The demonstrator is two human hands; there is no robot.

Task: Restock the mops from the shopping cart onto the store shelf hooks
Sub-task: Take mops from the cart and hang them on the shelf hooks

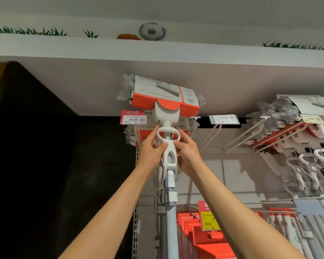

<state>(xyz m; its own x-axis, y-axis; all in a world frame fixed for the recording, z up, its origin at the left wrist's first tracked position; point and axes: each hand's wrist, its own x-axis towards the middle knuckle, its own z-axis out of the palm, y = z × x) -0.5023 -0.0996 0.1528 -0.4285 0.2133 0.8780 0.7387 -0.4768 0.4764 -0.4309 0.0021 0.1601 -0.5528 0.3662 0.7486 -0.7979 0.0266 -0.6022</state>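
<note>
Two bare forearms reach up from the bottom of the frame, and both hands close on a mop [168, 146] held upright against the display. The left hand [151, 149] wraps its thumb across the white wringer handle from one side, while the right hand [187, 152] cups the same white piece from the other, fingers curled behind it. Below the grip, the grey pole [171, 225] drops straight down and out of view. Just above the grip, a white loop [168, 132] rings the shaft, and higher still sits the mop head in its orange-and-grey cardboard sleeve [166, 96], raised level with the red 49.90 price tag [133, 117]. Behind the grip, more boxed heads already hang on the peg. To the right of the grip, bare shelf hooks [209, 135] slant out under a 59.50 tag [223, 119], and farther right another batch of hung mops [307, 131] crowds its pegs. The shopping cart is out of view. The risk appears to be a missed peg: the hook itself is hidden behind the mop, so a blind push could catch the packaging instead, or dislodge the stock behind.
</note>
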